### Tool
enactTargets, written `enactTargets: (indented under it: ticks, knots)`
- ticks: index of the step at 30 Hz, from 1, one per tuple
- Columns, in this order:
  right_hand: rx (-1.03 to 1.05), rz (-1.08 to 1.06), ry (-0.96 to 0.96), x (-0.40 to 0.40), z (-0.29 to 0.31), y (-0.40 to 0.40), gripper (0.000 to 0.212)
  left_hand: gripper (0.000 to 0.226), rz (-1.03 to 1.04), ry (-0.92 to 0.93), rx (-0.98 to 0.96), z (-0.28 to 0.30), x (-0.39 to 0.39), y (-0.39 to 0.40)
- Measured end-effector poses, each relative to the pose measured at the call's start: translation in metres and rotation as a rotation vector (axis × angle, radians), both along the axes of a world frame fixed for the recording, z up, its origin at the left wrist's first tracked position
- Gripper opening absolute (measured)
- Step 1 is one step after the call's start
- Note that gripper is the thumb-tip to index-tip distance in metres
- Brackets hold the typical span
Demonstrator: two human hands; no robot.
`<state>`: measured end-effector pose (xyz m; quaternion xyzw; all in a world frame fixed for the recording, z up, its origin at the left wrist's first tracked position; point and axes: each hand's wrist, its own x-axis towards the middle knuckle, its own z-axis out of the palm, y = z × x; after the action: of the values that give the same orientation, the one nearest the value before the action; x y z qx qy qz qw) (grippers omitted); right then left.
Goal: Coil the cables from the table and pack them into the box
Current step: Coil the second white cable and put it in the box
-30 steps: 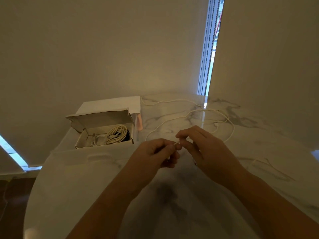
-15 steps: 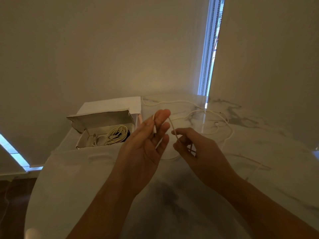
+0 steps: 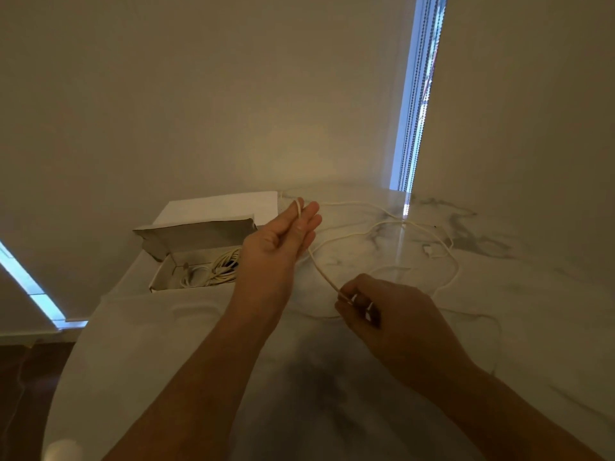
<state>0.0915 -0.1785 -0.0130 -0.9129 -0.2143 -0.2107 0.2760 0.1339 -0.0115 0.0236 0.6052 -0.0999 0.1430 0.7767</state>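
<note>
Cable [image 3: 322, 272] end — hidden inside right hand [image 3: 387, 316]

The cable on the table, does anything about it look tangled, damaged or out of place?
Nothing stands out. The white cable sprawls in loose loops across the marble table, as expected mid-coiling. The left hand holds one end at its fingers, the right hand pinches it further along. The open box already holds a coiled cable.

Home room: marble table [image 3: 499, 294], blinds [image 3: 416, 94] (window slit).
</note>
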Motion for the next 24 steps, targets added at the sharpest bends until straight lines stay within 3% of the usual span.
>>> enactTargets:
  ticks: [6, 10, 18, 24]
  knots:
    - [0.062, -0.061, -0.294, 0.003, 0.008, -0.010, 0.008, 0.037, 0.095, -0.127, 0.677, -0.024, 0.003, 0.002]
    - [0.083, -0.095, -0.361, 0.009, 0.005, -0.016, 0.022, 0.035, 0.021, -0.148, 0.914, -0.032, -0.005, -0.010]
    - [0.150, -0.145, -0.358, 0.014, 0.010, -0.023, 0.017, 0.036, -0.187, -0.042, 0.679, -0.019, -0.014, -0.014]
    - [0.186, -0.184, -0.357, 0.021, 0.007, -0.024, 0.022, 0.041, -0.351, 0.040, 0.389, -0.014, -0.015, -0.015]
